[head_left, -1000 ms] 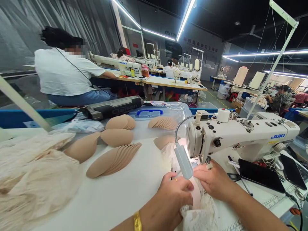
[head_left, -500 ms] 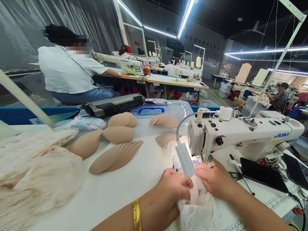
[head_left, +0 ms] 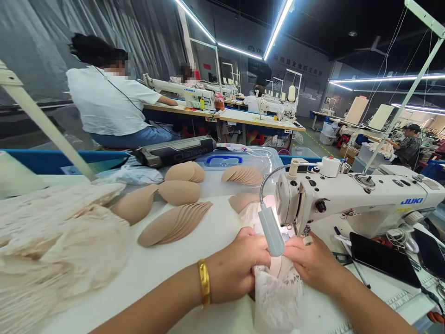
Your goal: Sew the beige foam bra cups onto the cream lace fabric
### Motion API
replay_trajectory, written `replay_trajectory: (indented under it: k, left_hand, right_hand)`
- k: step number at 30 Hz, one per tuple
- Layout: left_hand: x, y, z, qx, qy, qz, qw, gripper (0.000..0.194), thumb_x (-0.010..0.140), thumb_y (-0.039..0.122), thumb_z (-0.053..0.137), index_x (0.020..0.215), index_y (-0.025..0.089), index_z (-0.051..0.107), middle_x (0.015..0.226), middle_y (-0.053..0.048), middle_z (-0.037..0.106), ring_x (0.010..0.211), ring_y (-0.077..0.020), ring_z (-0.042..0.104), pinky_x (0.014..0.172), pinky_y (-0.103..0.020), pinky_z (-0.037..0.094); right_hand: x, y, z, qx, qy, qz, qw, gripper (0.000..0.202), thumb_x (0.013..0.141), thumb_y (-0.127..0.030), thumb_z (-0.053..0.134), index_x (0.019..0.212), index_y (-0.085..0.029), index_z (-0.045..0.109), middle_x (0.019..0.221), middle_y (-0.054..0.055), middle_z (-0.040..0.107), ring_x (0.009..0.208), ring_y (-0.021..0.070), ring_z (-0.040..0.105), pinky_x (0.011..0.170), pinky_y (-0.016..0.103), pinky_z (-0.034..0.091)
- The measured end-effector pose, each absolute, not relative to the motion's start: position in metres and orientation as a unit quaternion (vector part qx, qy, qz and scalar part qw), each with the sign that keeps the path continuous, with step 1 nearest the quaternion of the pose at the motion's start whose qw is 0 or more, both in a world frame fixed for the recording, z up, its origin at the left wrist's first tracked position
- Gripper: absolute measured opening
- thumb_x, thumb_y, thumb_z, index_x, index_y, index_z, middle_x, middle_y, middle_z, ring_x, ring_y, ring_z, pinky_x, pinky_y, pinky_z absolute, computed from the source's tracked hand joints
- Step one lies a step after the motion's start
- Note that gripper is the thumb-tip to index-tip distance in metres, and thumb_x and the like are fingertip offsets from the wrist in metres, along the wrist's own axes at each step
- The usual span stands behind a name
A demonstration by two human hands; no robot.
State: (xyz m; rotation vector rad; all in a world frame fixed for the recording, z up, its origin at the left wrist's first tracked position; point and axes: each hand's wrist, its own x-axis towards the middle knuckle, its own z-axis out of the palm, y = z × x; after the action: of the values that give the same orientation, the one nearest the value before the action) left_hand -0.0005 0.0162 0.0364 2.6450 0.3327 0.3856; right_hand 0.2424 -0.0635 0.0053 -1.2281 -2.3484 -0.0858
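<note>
White lace fabric (head_left: pixel 278 301) with a pale pink piece in it lies at the needle end of a white sewing machine (head_left: pixel 361 195) and hangs toward me. My left hand (head_left: pixel 238 262) is closed on its left edge, the thumb and fingers gripping the cloth. From the other side, my right hand (head_left: pixel 314 260) pinches the fabric with its fingers close to the presser foot. A grey lamp head (head_left: pixel 271 232) on a bent metal neck partly covers the fingertips and the stitching spot.
Fanned beige cup pads (head_left: pixel 175 225) lie left of the machine, with more stacks (head_left: pixel 243 175) on a clear plastic box (head_left: pixel 264 155). Cream lace (head_left: pixel 66 241) is heaped at far left. A black phone (head_left: pixel 382 260) rests on the right. A co-worker (head_left: pixel 111 97) sits ahead.
My left hand has shifted slightly up and left, with its fingers now nearer the lamp head. The fabric below has moved with it. The whole view has swung a little left.
</note>
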Motion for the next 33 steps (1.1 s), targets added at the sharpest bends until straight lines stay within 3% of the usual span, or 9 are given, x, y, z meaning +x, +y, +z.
replay_trajectory:
  k: [3, 8, 14, 17, 22, 24, 26, 33]
  left_hand:
    - [-0.003, 0.014, 0.025, 0.961, 0.118, 0.150, 0.202, 0.019, 0.065, 0.005, 0.060, 0.071, 0.022, 0.061, 0.097, -0.001, 0.074, 0.089, -0.0248, 0.063, 0.101, -0.042, 0.033]
    - [-0.006, 0.013, 0.014, 0.963, 0.119, 0.166, 0.173, 0.019, 0.065, 0.007, 0.061, 0.074, 0.023, 0.059, 0.086, -0.002, 0.072, 0.083, -0.0254, 0.062, 0.101, -0.044, 0.032]
    - [-0.001, 0.021, 0.021, 0.958, 0.141, 0.167, 0.184, 0.022, 0.069, 0.012, 0.060, 0.086, 0.024, 0.068, 0.088, -0.004, 0.073, 0.086, -0.0267, 0.062, 0.101, -0.045, 0.032]
    - [0.002, 0.022, 0.031, 0.955, 0.146, 0.167, 0.195, 0.019, 0.070, 0.011, 0.057, 0.083, 0.023, 0.065, 0.088, -0.002, 0.073, 0.083, -0.0243, 0.061, 0.098, -0.044, 0.030]
    - [0.004, 0.023, 0.041, 0.950, 0.140, 0.175, 0.218, 0.036, 0.077, 0.009, 0.053, 0.102, 0.027, 0.072, 0.102, 0.000, 0.077, 0.099, -0.0260, 0.067, 0.101, -0.043, 0.025]
    - [0.004, 0.023, 0.042, 0.952, 0.138, 0.173, 0.214, 0.031, 0.078, 0.009, 0.053, 0.097, 0.026, 0.071, 0.100, -0.001, 0.077, 0.097, -0.0263, 0.066, 0.102, -0.043, 0.025]
    - [0.003, 0.023, 0.040, 0.954, 0.138, 0.161, 0.212, 0.025, 0.078, 0.009, 0.052, 0.089, 0.024, 0.068, 0.097, 0.000, 0.076, 0.094, -0.0254, 0.066, 0.102, -0.044, 0.025]
    - [-0.008, 0.020, 0.034, 0.960, 0.151, 0.119, 0.202, 0.028, 0.075, 0.005, 0.055, 0.092, 0.025, 0.065, 0.102, 0.002, 0.075, 0.100, -0.0247, 0.068, 0.109, -0.049, 0.017]
  right_hand:
    - [0.243, -0.066, 0.008, -0.405, -0.878, 0.003, 0.256, 0.028, 0.084, 0.003, 0.051, 0.087, -0.024, 0.060, 0.103, -0.001, 0.075, 0.089, 0.0205, 0.058, 0.082, 0.033, 0.046]
    - [0.245, -0.066, 0.008, -0.420, -0.874, -0.006, 0.245, 0.027, 0.080, 0.005, 0.048, 0.078, -0.022, 0.049, 0.090, -0.001, 0.070, 0.079, 0.0196, 0.051, 0.079, 0.033, 0.044]
    - [0.248, -0.067, 0.010, -0.460, -0.851, -0.049, 0.250, 0.030, 0.081, 0.001, 0.049, 0.095, -0.021, 0.062, 0.089, 0.004, 0.069, 0.077, 0.0217, 0.050, 0.073, 0.034, 0.043]
    - [0.249, -0.067, 0.014, -0.476, -0.837, -0.053, 0.266, 0.029, 0.087, -0.003, 0.047, 0.102, -0.021, 0.065, 0.080, 0.005, 0.064, 0.081, 0.0253, 0.052, 0.068, 0.034, 0.044]
    - [0.249, -0.062, 0.016, -0.474, -0.819, -0.008, 0.324, 0.034, 0.091, 0.001, 0.044, 0.108, -0.021, 0.064, 0.099, 0.008, 0.071, 0.101, 0.0271, 0.061, 0.089, 0.039, 0.052]
    - [0.249, -0.060, 0.013, -0.485, -0.812, 0.011, 0.324, 0.036, 0.090, 0.001, 0.045, 0.111, -0.022, 0.063, 0.103, 0.008, 0.071, 0.107, 0.0277, 0.062, 0.092, 0.039, 0.053]
    - [0.250, -0.060, 0.011, -0.489, -0.811, 0.016, 0.320, 0.033, 0.090, 0.000, 0.046, 0.109, -0.022, 0.062, 0.100, 0.008, 0.070, 0.107, 0.0281, 0.062, 0.089, 0.038, 0.053]
    - [0.249, -0.068, 0.015, -0.464, -0.827, -0.030, 0.317, 0.027, 0.095, -0.005, 0.044, 0.107, -0.021, 0.062, 0.092, 0.006, 0.072, 0.086, 0.0244, 0.061, 0.077, 0.036, 0.048]
